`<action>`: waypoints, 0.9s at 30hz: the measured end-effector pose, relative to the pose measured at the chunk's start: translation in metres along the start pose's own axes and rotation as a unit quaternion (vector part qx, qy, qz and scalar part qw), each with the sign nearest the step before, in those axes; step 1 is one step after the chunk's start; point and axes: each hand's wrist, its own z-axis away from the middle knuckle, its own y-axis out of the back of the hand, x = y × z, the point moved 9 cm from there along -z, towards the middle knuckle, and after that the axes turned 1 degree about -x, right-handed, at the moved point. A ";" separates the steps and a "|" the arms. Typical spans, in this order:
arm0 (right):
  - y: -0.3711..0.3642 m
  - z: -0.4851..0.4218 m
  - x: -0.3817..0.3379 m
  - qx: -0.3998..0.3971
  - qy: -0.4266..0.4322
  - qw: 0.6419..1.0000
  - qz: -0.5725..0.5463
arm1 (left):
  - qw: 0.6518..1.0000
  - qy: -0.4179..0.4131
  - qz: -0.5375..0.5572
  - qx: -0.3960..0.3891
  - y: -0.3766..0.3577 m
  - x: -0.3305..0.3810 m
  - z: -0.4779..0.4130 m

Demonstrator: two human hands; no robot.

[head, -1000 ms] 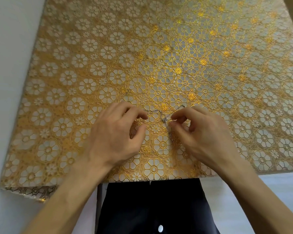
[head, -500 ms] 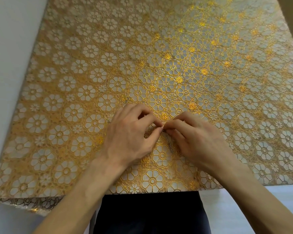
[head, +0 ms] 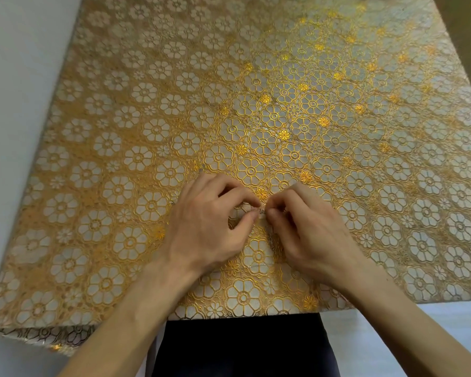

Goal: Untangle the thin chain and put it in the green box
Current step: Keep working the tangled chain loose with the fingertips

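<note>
Left hand (head: 210,227) low on the surface (head: 98,148), knuckles up, wrist coming in from the near left. Thumb and forefinger curled toward each other, fingers (head: 249,200) pinching at something tiny between the tips; remaining fingers tucked under and partly hidden.

Thin chain (head: 259,211) in the narrow gap between the two hands, only a short silvery glint showing, just above the gold floral cloth. Too small and blurred to read knots or loops. Faint strand possibly trailing down toward the near edge between the wrists; not certain.

Right hand (head: 310,229) mirrored, thumb and forefinger closed toward the same spot, tips nearly touching those of the left. Pinching the chain's other side, by the look of it.

Key relation: visible stretch of chain running roughly left to right, from one pinch to the other, with both hands equally near. Tangle apparently sitting right at the meeting point. Judgement: next move calls for drawing the two pinches apart along that line, gently, or rolling the knot between the tips to loosen it.

Green box not in view anywhere on the cloth. Untangling step in hand, placing step not yet begun. Risk: pulling hard tightening the knot.
</note>
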 end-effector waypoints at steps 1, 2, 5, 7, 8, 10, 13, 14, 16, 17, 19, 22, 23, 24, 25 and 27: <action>-0.001 0.000 0.002 -0.003 -0.008 1.000 -0.009 | 1.000 -0.004 0.001 -0.003 -0.001 0.001 0.000; -0.001 0.000 0.003 -0.007 -0.014 1.000 -0.019 | 1.000 -0.008 0.000 -0.005 -0.001 0.002 0.001; -0.001 0.000 0.005 -0.017 -0.033 0.998 -0.051 | 1.000 -0.011 0.019 0.006 -0.002 0.006 0.001; -0.001 0.000 0.007 -0.022 -0.043 0.996 -0.070 | 0.999 -0.011 0.033 0.014 -0.002 0.008 0.001; -0.001 0.000 0.008 -0.024 -0.049 0.995 -0.083 | 0.999 -0.012 0.037 0.017 -0.002 0.009 0.001; -0.001 0.001 0.009 -0.029 -0.059 0.992 -0.106 | 0.998 -0.008 0.052 0.022 -0.003 0.009 0.001; 0.000 0.002 0.009 -0.030 -0.065 0.991 -0.113 | 0.995 0.006 0.090 0.034 -0.001 0.005 0.002; 0.000 0.002 0.009 -0.029 -0.069 0.991 -0.114 | 0.994 0.010 0.099 0.036 -0.001 0.005 0.002; 0.001 0.003 0.011 -0.025 -0.083 0.988 -0.125 | 0.993 0.019 0.115 0.038 0.000 0.004 0.003; 0.001 0.004 0.012 -0.023 -0.088 0.987 -0.130 | 0.991 0.023 0.123 0.038 0.001 0.003 0.003; 0.002 0.004 0.011 -0.018 -0.089 0.987 -0.133 | 0.989 0.031 0.138 0.037 0.001 0.002 0.004; 0.004 0.004 0.009 -0.005 -0.089 0.988 -0.129 | 0.985 0.047 0.161 0.036 0.001 -0.001 0.004; 0.004 0.004 0.009 -0.003 -0.091 0.988 -0.127 | 0.984 0.051 0.167 0.035 0.001 -0.001 0.004; 0.004 0.004 0.008 -0.002 -0.094 0.988 -0.126 | 0.983 0.054 0.171 0.033 0.001 0.000 0.004; 0.004 0.004 0.008 -0.004 -0.098 0.987 -0.128 | 0.983 0.055 0.174 0.031 0.001 0.000 0.004; 0.002 0.005 0.010 -0.010 -0.112 0.982 -0.149 | 0.981 0.060 0.181 0.031 0.002 0.000 0.003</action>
